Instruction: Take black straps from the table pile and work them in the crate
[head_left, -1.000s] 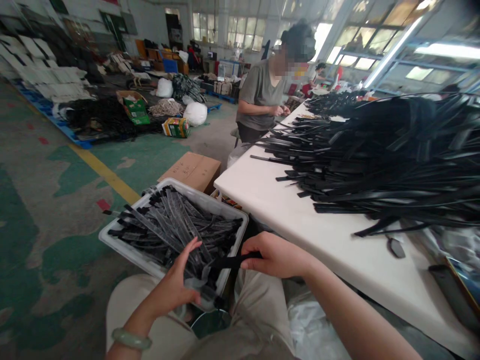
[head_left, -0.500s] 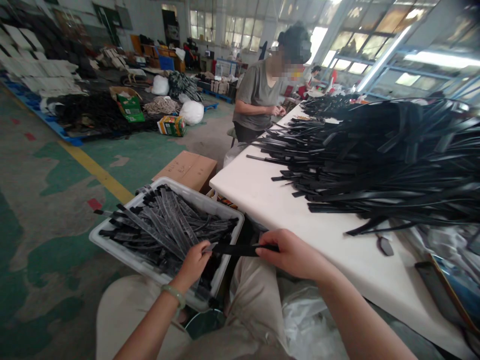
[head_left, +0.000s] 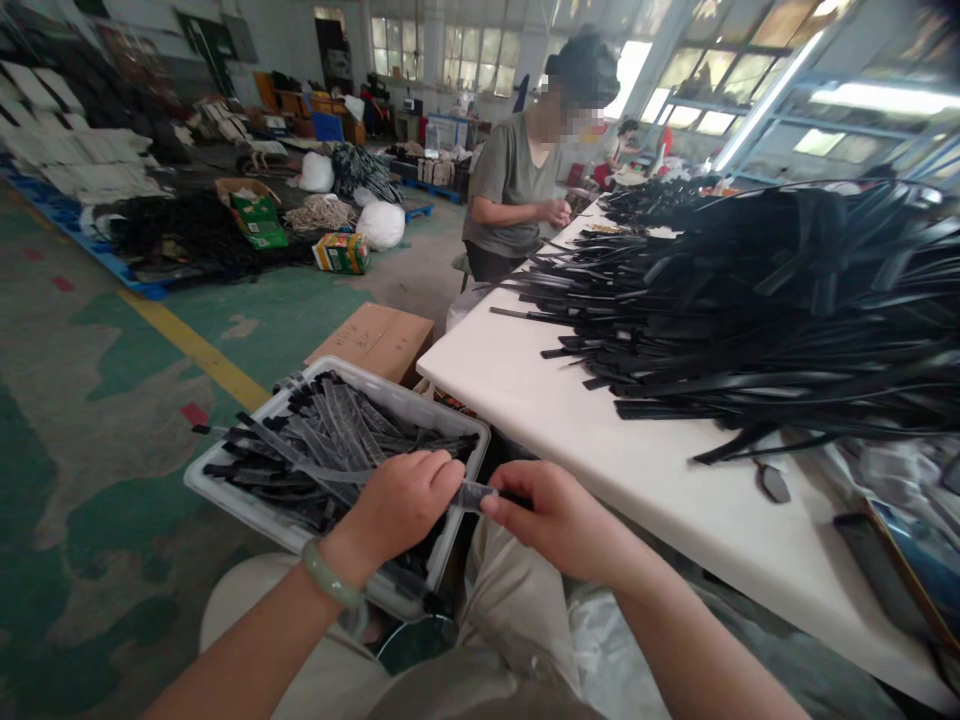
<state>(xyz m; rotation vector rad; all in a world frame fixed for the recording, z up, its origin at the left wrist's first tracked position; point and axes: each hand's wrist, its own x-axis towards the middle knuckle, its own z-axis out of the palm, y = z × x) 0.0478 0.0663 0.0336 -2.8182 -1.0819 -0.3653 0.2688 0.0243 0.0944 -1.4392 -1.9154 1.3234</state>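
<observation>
Holding a short black strap (head_left: 476,494) between both hands, just above the near corner of a white bin (head_left: 420,405). Left hand (head_left: 401,505) curled shut around one end of the strap, grip closed, knuckles up, a pale green bangle (head_left: 330,580) on the wrist. Right hand (head_left: 559,520) pinching the other end, thumb and forefinger closed on it, the hands almost touching. Part of the strap between the fingers looking glossy, as if in a clear sleeve; too blurred to be sure.

Below the left hand, bin heaped with more black straps (head_left: 337,440), many in clear wrapping, lying crosswise and spilling over the far rim. Bin resting partly on the lap, on light trousers (head_left: 517,610).

To the right, a white tabletop (head_left: 570,420) carrying a big loose pile of long black strips (head_left: 750,300), ends fanning toward the near edge. A small dark tool (head_left: 772,484) near the pile's edge, shape unclear.

At the far end of the tabletop, another person in a grey shirt (head_left: 510,190), hands together over more strips. A cardboard box (head_left: 375,340) on the floor just beyond the bin; further back, a green floor with a yellow line (head_left: 195,345), sacks and cartons.
</observation>
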